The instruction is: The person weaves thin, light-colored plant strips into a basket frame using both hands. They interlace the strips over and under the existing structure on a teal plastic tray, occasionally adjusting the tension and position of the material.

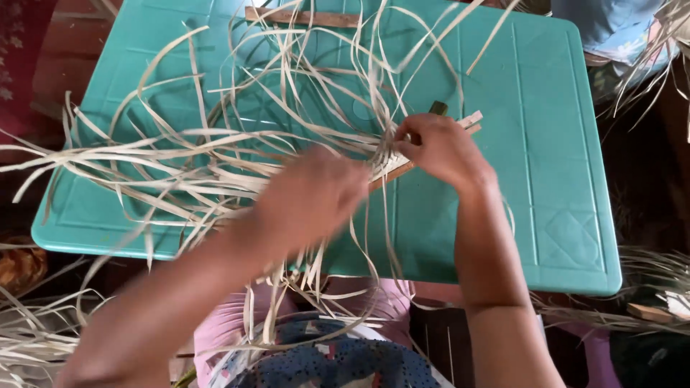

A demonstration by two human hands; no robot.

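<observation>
Left hand [310, 197] smeared by motion, fingers and grip impossible to make out. Woven patch under the right hand [438, 147] mostly hidden by knuckles and pale strips [215, 154]. Wooden slat [302, 16] half buried beneath strands. Teal table [560, 144] cut off along the top edge. Far person's clothing [618, 29] cropped at the corner.

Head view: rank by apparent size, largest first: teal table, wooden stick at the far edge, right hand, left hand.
1. teal table
2. left hand and right hand: unsure. The left looks bigger, but it is motion-blurred and nearer the camera.
3. wooden stick: long but thin, and partly covered by the pale strips.
</observation>
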